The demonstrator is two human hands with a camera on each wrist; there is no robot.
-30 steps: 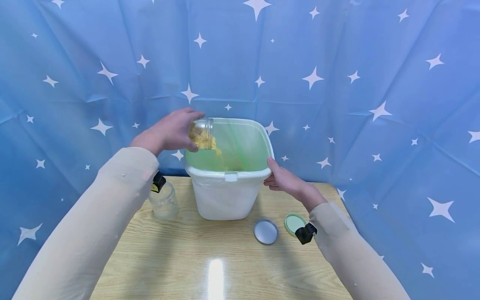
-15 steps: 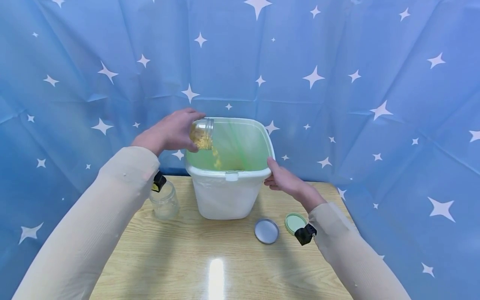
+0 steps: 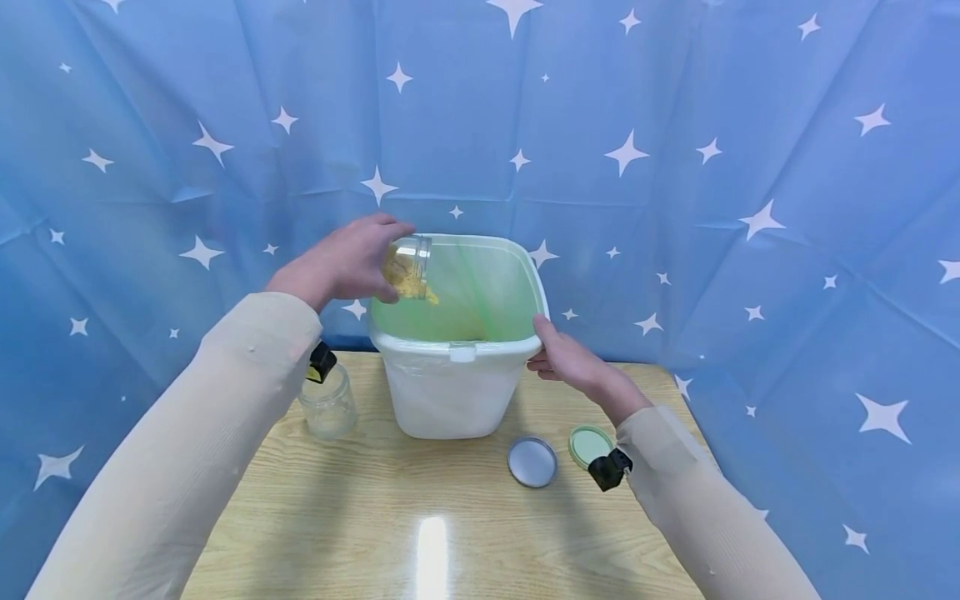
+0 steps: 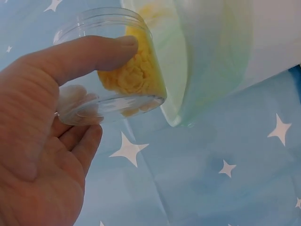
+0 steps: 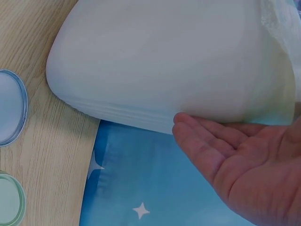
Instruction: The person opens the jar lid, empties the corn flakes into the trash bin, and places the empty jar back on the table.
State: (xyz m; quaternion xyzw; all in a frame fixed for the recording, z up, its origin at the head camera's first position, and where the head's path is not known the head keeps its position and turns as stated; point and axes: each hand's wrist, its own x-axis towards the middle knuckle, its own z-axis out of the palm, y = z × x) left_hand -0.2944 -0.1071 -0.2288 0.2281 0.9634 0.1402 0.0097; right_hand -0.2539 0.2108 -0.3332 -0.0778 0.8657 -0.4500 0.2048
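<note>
Tilting over bin (image 3: 450, 396), head view: jar (image 3: 415, 255) of yellow pieces (image 3: 404, 276), gripped by left hand (image 3: 347, 263); right hand (image 3: 568, 360) against bin; second jar (image 3: 330, 412), grey lid (image 3: 532, 463), green lid (image 3: 588, 444) on bench (image 3: 360, 525). Left wrist view: thumb (image 4: 91, 54) across jar. Right wrist view: fingers (image 5: 200, 146), nearly straight, touching bin's side.

the bin (image 3: 448, 396) stands on the table (image 3: 360, 517) between left hand (image 3: 341, 262) and right hand (image 3: 573, 358); a jar (image 3: 330, 414) sits below the left, two lids (image 3: 532, 462) just short of the right.
</note>
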